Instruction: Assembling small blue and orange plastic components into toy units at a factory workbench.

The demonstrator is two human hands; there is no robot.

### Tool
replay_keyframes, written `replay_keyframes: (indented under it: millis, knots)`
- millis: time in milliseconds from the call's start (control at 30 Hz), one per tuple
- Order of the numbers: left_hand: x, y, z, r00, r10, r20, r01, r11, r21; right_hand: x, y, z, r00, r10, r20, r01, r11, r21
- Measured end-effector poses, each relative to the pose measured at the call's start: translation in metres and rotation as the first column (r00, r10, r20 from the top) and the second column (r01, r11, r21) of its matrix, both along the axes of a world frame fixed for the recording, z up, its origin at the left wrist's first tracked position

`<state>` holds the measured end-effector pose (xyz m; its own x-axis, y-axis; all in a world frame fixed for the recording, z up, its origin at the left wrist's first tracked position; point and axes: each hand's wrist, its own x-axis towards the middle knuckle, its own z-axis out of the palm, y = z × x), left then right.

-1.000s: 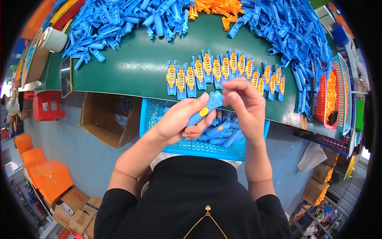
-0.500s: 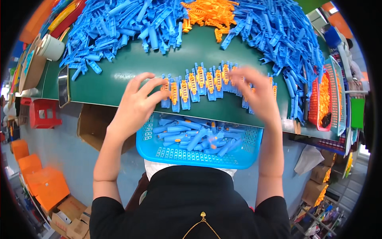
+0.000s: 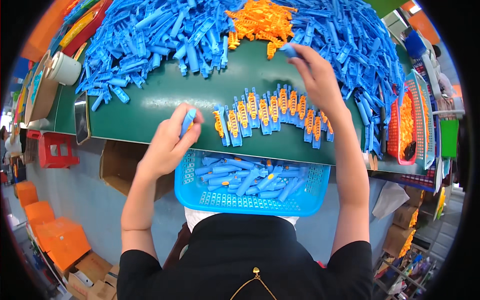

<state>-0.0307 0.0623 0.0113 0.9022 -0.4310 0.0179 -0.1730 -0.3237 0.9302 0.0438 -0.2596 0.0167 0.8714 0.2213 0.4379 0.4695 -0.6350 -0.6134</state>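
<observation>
Your left hand point(image 3: 170, 141) is closed around a slim blue part point(image 3: 188, 121), smooth and seemingly plastic, standing up between thumb and fingers with a little orange visible beside it. It is raised over the near edge of the table point(image 3: 125, 117), whose green surface is smooth and reflects a soft sheen. Your right hand point(image 3: 320, 80) grasps a short blue piece point(image 3: 288, 50) at the fingertips, near the orange heap point(image 3: 262, 22); the piece is slightly blurred and its full shape cannot be told.

Between your hands lies a wavy row of assemblies point(image 3: 264, 112): narrow, channel-shaped blue shells, each carrying a ribbed, ladder-like orange insert, set side by side with their forked ends pointing away from you. The leftmost insert and shell sit askew.

Below the table edge, in front of your body, a light blue basket point(image 3: 245, 204) with perforated walls contains rounded, tube-like blue handles point(image 3: 247, 185), some bearing an oval orange spot, lying at mixed angles.

At the far side, a left blue heap point(image 3: 160, 37) and a right blue heap point(image 3: 350, 55) of glossy, hollow shells flank the tangled, openwork orange pieces. A red basket point(image 3: 394, 137) of lattice build holds further orange pieces at the right.
</observation>
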Motion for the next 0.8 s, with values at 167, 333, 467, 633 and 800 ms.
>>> replay_keyframes:
  millis: [167, 333, 467, 633, 800]
  knots:
    - [-0.016, -0.041, -0.008, 0.817, -0.296, -0.495, -0.277, 0.551, -0.787, -0.078, 0.034, 0.023, 0.936, 0.028, -0.350, 0.095, 0.939, 0.330]
    - [-0.033, -0.072, -0.008, 0.895, -0.063, -0.442, -0.335, 0.562, -0.757, -0.116, 0.059, 0.007, 0.904, 0.170, -0.391, 0.042, 0.877, 0.479]
    - [-0.038, -0.083, -0.005, 0.826, -0.164, -0.540, -0.403, 0.497, -0.768, -0.135, 0.080, 0.007, 0.891, 0.281, -0.357, 0.076, 0.682, 0.727]
    - [-0.046, -0.098, -0.011, 0.927, 0.072, -0.369, -0.330, 0.623, -0.709, -0.140, 0.091, 0.002, 0.890, 0.242, -0.387, 0.193, 0.568, 0.800]
    - [-0.049, -0.098, -0.017, 0.927, 0.063, -0.370, -0.333, 0.591, -0.735, -0.138, 0.090, -0.004, 0.916, 0.189, -0.355, 0.182, 0.593, 0.785]
